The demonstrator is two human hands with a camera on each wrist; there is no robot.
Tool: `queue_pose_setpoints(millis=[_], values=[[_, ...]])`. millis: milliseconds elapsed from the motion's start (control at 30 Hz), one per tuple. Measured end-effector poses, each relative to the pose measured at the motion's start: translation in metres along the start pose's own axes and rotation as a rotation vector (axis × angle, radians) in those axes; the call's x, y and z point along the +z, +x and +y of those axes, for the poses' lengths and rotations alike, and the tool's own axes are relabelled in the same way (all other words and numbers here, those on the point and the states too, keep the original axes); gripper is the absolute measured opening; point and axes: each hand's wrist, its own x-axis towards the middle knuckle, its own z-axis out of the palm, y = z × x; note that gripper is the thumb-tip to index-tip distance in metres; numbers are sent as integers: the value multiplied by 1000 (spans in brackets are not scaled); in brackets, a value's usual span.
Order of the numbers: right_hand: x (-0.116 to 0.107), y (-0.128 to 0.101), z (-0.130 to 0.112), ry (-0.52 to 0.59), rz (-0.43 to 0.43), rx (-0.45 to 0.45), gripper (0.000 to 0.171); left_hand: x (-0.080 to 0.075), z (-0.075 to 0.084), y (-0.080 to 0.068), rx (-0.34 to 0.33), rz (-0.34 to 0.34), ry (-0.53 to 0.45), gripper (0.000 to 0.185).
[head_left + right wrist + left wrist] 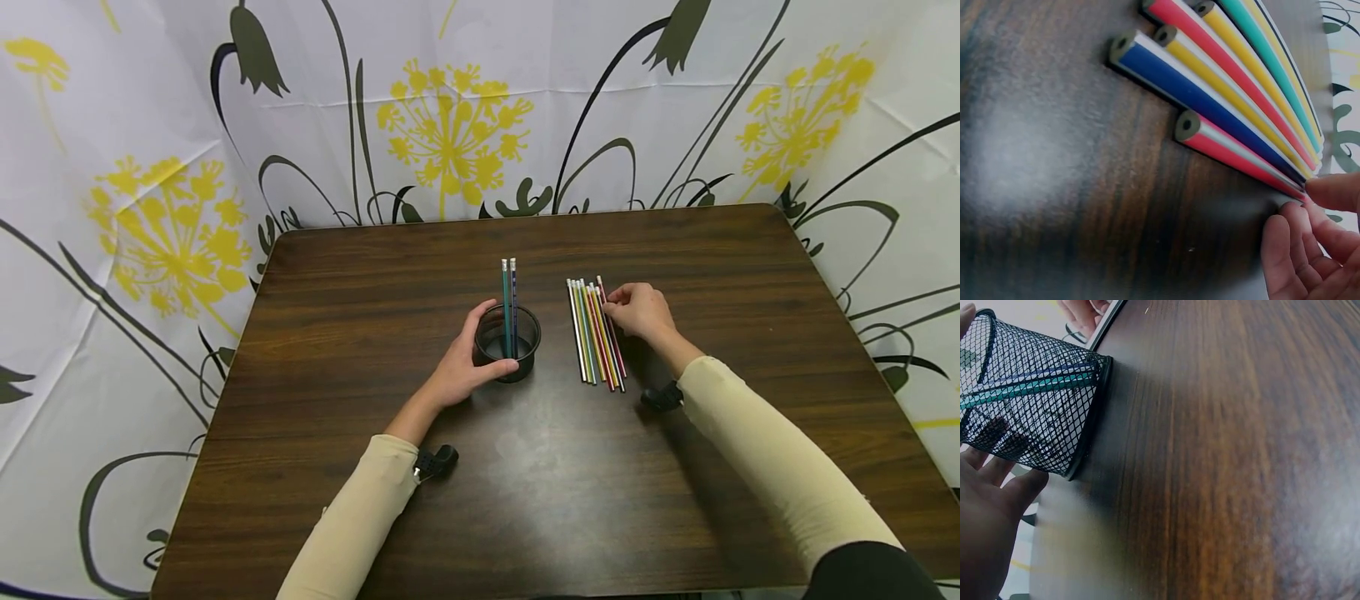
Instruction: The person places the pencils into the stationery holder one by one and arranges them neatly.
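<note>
Pencils (597, 335) lie side by side on the surface (570, 483), the red one (1241, 159) pinched at its far end by the right hand's (641, 312) fingers; the left hand's (459, 367) curve around a cup (527, 363). Picking up seems the step in hand; next calls for a clean lift.

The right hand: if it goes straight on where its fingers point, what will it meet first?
The right hand would probably meet the outermost red pencil first; this seems to lie right between finger and thumb, though depth is unclear.
</note>
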Motion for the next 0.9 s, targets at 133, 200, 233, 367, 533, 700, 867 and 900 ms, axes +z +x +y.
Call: queue_pose_setpoints(millis=[133,200,233,367,533,700,867,900], values=[[-2,1,-2,-32,-7,11,23,1,-9,2,-6,4,15,89],[-3,1,-4,-66,-3,28,23,1,-9,2,-2,3,20,89],[-3,0,-6,-90,-1,37,23,1,-8,2,-1,3,23,89],[-5,-2,-12,-193,23,61,26,0,1,0,15,-5,2,89],[-6,-3,-13,-264,50,61,29,-3,23,-3,14,-19,-21,87],[-6,-2,-12,-246,47,72,30,-3,29,-4,8,-22,-26,85],[-11,-3,-11,-180,24,83,29,-3,28,-4,12,-20,-31,86],[-13,-3,-11,-166,23,83,29,-3,28,-4,13,-20,-31,86]])
